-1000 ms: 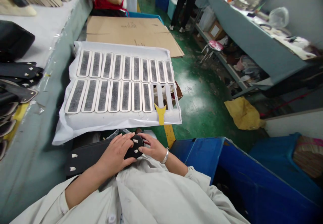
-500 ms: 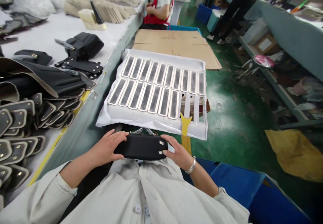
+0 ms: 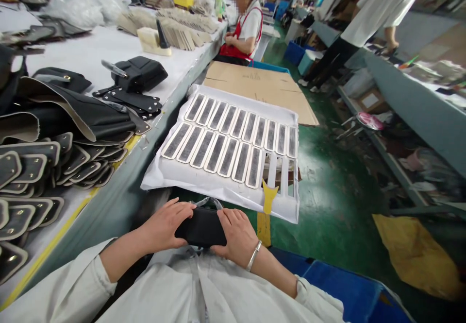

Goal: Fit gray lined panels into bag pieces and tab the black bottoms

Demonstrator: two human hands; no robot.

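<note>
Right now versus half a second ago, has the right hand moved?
Yes: the right hand shifted left, toward the left hand on the black case, judged against the yellow forked piece on the white tray.

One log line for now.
left hand: holding black item | right hand: holding same item | ahead: white rack, strips in two rows
</note>
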